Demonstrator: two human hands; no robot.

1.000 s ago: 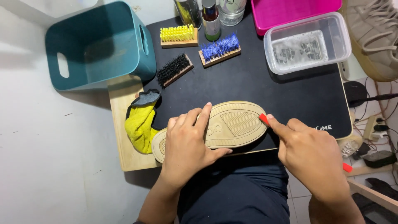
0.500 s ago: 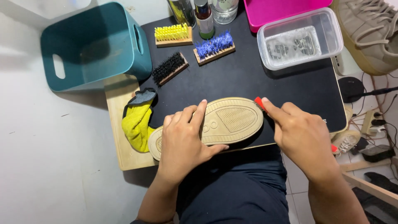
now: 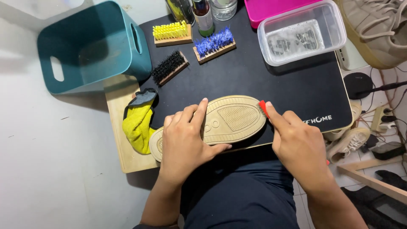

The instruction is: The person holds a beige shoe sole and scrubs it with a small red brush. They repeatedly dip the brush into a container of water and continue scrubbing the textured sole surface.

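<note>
1. Three brushes, yellow (image 3: 171, 32), black (image 3: 169, 66) and blue (image 3: 213, 43), lie untouched on the black mat (image 3: 254, 80).
2. Left hand (image 3: 186, 138) presses flat, fingers spread, on the upturned shoe sole (image 3: 231, 118) at the mat's near edge.
3. Right hand (image 3: 299, 142) pinches a small red tool (image 3: 263, 107) against the sole's toe end; judging by this, scrubbing looks unfinished.

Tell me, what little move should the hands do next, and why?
Probably a short stroke of the red brush back along the sole's edge. The right hand holds it against the toe end, while the left hand presses the upturned sole flat on the black mat, so it looks steady enough to scrub.
</note>
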